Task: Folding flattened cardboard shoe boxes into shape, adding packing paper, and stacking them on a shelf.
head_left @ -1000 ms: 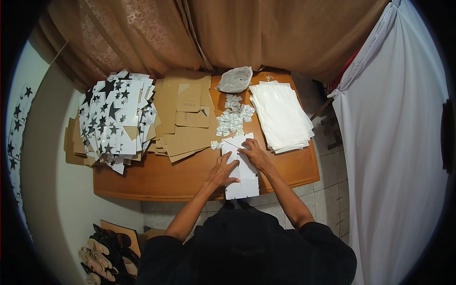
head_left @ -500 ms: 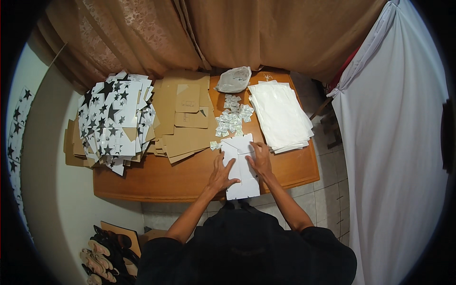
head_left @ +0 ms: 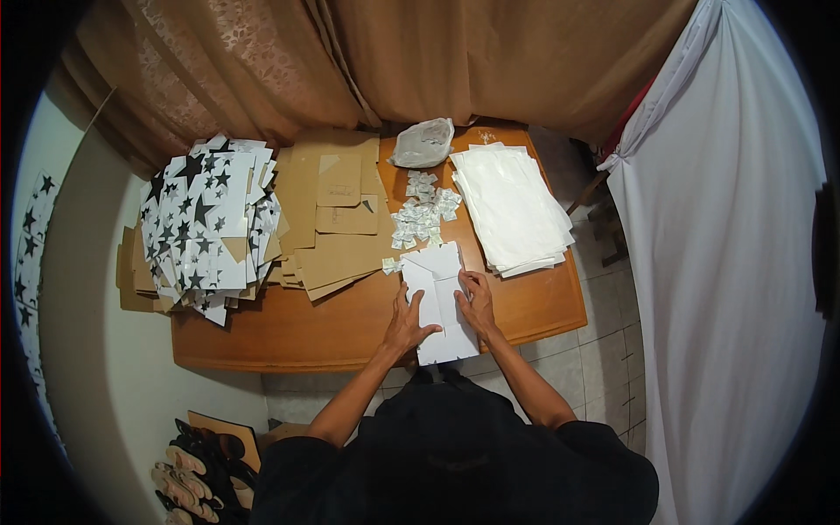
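1. fingers of the left hand (head_left: 405, 325) are curving along the 9 o'clock side of a white card piece (head_left: 444, 306), thumb lying over its face; those of the right hand (head_left: 478, 310) are bending at its 3 o'clock side. neither hand is clenching; whether they are pinching or merely pressing, i cannot tell.
2. the piece is sitting at the clock's centre, its length running roughly 12 to 6, its near end reaching the front edge of the wooden table (head_left: 262, 341).
3. its seamed panels could be springing up if pressure were easing unevenly; a tug toward 6 could be tipping it off the edge.
4. one loose slip (head_left: 390, 265) is lying just beside it at 10 o'clock and could be catching underneath if the piece were sliding.
5. small slips (head_left: 418, 219) are spreading at 12, a plastic bag (head_left: 422, 143) sitting beyond.
6. white sheets (head_left: 512, 210) are stacking at 1, brown cardboard (head_left: 346, 254) between 10 and 11. starred sheets (head_left: 197, 236) are overlapping raggedly near 10; a bump could be sending them sliding.
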Demonstrator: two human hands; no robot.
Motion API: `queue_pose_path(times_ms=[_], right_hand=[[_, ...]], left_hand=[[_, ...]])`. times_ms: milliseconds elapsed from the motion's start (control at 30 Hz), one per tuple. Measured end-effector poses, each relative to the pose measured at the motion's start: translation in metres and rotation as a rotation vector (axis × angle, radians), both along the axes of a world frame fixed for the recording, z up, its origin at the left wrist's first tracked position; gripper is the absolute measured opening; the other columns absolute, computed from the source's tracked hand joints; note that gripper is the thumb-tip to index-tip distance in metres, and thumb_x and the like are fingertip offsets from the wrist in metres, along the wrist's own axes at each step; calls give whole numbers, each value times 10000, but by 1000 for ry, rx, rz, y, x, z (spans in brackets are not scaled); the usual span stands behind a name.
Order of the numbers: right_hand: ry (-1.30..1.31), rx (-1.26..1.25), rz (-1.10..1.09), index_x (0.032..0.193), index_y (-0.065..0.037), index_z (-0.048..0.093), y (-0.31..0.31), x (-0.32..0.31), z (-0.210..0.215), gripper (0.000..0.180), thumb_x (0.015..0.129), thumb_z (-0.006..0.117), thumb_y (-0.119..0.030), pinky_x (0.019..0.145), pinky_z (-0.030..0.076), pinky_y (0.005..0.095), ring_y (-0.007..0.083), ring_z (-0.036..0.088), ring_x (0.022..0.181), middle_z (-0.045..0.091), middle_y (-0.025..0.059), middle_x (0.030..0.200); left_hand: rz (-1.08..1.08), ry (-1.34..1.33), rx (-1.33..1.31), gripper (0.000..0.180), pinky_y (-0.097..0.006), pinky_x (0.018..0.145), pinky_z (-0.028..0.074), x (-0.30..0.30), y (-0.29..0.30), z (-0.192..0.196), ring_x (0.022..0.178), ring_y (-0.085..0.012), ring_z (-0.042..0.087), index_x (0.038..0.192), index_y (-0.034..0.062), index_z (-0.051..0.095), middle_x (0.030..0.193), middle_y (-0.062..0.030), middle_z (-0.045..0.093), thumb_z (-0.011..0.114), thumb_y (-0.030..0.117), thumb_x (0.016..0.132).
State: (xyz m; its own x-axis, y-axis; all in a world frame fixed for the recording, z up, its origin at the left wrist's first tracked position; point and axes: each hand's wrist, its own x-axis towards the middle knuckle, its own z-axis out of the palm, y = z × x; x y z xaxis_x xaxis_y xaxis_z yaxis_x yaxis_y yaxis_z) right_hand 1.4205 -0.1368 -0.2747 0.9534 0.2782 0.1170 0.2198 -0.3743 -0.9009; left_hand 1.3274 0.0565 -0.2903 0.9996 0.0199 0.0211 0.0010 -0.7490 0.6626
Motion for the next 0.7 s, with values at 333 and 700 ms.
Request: queue_pose_path(times_ms=[333,700], right_hand=[[625,-84,-83,1335,60,542,-48,-25,-22,700,958,635,-522,870,525,370,256,664,1002,686,197,1096],[446,15,-54,1033,28,678,-48,-29,-36,241,962,645,-201,679,472,305,130,559,744,645,46,818]], left_hand=[[174,170,-95,1180,-583,1171,286,26,3,19,1449,-551,208,1558,41,249,1563,-374,142,789,680,727],[361,220,-366,1335,-506,1155,350,77,8,1,1420,-446,341,1575,-36,25,1514,-373,288,853,568,721]])
